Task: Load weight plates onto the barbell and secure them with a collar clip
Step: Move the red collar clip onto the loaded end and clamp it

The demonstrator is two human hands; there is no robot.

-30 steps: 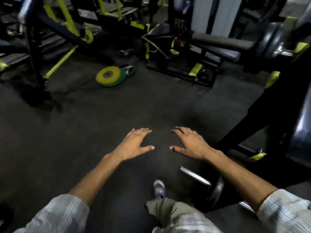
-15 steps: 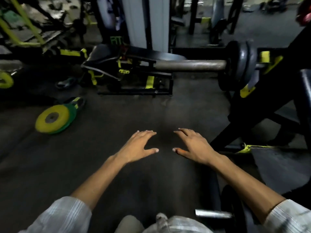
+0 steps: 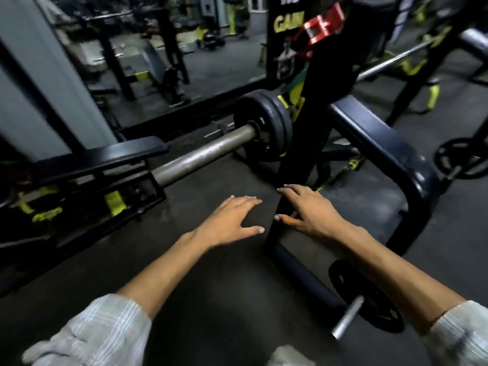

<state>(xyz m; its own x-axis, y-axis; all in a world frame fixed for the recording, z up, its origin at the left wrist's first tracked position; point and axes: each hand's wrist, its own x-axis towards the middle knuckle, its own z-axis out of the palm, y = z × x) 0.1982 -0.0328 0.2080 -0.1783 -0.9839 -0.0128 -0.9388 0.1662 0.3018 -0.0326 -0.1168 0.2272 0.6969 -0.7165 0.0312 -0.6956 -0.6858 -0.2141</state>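
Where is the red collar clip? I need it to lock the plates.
Head view, upper right: the red collar clip sits high on the black rack upright, above the loaded plates.

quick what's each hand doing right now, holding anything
left hand: open, fingers spread, holding nothing
right hand: open, fingers spread, holding nothing

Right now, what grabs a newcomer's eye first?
Two empty, open hands, left hand and right hand, spread low over the dark floor at centre. Just beyond them, the barbell sleeve runs up to black weight plates already loaded. A red collar clip hangs on the rack upright at the top.
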